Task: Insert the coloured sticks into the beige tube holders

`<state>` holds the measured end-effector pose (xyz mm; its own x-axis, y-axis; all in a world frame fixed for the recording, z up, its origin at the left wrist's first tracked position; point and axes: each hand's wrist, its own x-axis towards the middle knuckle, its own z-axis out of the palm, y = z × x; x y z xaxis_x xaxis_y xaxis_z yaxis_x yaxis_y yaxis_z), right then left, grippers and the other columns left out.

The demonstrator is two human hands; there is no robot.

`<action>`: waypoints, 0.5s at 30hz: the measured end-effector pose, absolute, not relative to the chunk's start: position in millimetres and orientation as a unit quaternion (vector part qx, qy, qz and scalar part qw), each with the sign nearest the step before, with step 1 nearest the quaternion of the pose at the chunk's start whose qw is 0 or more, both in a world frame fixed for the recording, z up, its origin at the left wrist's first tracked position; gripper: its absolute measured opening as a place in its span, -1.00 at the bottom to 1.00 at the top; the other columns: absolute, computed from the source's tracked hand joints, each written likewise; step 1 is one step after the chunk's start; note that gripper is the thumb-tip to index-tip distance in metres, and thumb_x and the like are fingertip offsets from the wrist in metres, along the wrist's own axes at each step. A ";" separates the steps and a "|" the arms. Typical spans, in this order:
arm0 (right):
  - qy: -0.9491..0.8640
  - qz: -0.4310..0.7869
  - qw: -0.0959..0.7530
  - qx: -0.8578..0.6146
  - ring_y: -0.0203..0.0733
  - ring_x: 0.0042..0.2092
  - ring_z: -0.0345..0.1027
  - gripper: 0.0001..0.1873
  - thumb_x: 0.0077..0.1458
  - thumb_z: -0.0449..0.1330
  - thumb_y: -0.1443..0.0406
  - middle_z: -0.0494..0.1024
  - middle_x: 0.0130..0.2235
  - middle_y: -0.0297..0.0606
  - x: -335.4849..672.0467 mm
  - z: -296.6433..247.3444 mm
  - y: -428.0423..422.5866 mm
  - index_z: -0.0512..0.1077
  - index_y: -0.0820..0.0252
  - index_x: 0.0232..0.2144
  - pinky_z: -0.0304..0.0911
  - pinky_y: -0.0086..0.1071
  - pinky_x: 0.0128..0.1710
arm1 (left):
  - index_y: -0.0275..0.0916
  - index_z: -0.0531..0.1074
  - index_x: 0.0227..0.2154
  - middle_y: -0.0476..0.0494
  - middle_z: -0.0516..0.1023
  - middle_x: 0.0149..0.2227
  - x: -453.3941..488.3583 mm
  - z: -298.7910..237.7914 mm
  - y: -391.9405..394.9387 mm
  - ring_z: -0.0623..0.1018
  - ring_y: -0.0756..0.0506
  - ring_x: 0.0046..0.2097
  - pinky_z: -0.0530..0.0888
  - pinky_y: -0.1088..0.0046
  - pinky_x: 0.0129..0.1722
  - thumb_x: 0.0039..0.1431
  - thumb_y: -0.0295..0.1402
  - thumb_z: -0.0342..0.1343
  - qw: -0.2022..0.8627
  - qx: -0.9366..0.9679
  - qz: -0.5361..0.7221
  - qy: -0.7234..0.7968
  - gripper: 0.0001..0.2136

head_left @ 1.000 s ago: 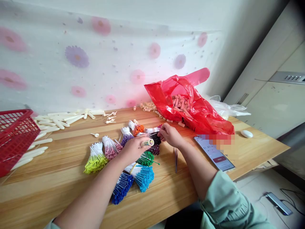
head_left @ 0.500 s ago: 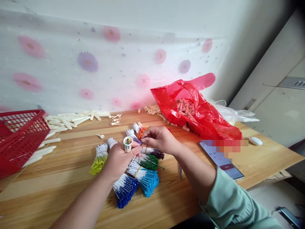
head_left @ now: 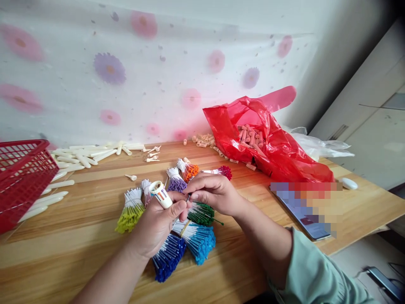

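My left hand point(head_left: 156, 221) is closed round a small white tube point(head_left: 160, 194) with coloured marks on its side, its open end tilted up and to the left. My right hand point(head_left: 212, 192) is pinched on a thin dark stick point(head_left: 187, 197), its tip right beside my left thumb. Both hands hover over bundles of coloured-tipped sticks fanned out on the wooden table point(head_left: 79, 240): yellow-green point(head_left: 129, 213), purple point(head_left: 176, 182), orange point(head_left: 189, 169), dark red point(head_left: 223, 172), green point(head_left: 202, 214), light blue point(head_left: 199, 240) and dark blue point(head_left: 167, 256).
A red plastic basket point(head_left: 22, 177) stands at the left edge. White tube parts point(head_left: 79, 158) lie behind it. A red plastic bag point(head_left: 268, 143) holds small beige caps, with more spilled beside it point(head_left: 204, 140). A phone point(head_left: 305, 209) lies at the right, near a white oval object point(head_left: 349, 183).
My right hand drew back from the far bundles toward my left hand, pinching one stick. My left hand rose and turned the tube's open end upward.
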<state>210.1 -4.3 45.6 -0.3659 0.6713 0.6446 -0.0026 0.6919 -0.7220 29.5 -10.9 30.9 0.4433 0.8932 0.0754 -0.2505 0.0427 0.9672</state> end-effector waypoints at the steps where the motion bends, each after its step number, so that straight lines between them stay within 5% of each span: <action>1: -0.763 0.320 0.517 -0.221 -0.29 -0.31 0.42 -0.77 0.13 0.19 0.17 0.56 -0.38 -0.24 210.8 47.3 -5.9 0.50 0.23 -0.32 0.36 -0.40 -0.27 | -0.27 0.47 -0.53 0.01 0.40 -0.62 29.9 29.7 -11.3 0.38 0.02 -0.48 0.32 0.48 -0.41 -0.06 -0.19 0.30 0.660 0.540 0.431 0.295 -0.76; 8: -0.731 0.356 0.531 -0.240 -0.31 -0.37 0.40 -0.79 0.09 0.23 0.18 0.51 -0.38 -0.26 207.9 49.6 -14.2 0.48 0.23 -0.34 0.34 -0.44 -0.37 | -0.25 0.46 -0.51 0.00 0.41 -0.57 26.9 19.2 -7.7 0.37 0.00 -0.47 0.30 0.48 -0.44 0.03 -0.17 0.23 0.588 0.596 0.445 0.318 -0.76; 15: -0.774 0.158 0.523 -0.320 -0.33 -0.46 0.34 -0.89 0.08 0.16 0.36 0.48 -0.48 -0.28 205.7 58.6 -27.5 0.41 0.22 -0.48 0.28 -0.45 -0.44 | -0.20 0.52 -0.37 -0.05 0.54 -0.40 24.5 16.9 -3.8 0.48 -0.05 -0.32 0.37 0.47 -0.32 0.13 -0.24 0.15 0.475 0.676 0.447 0.344 -0.85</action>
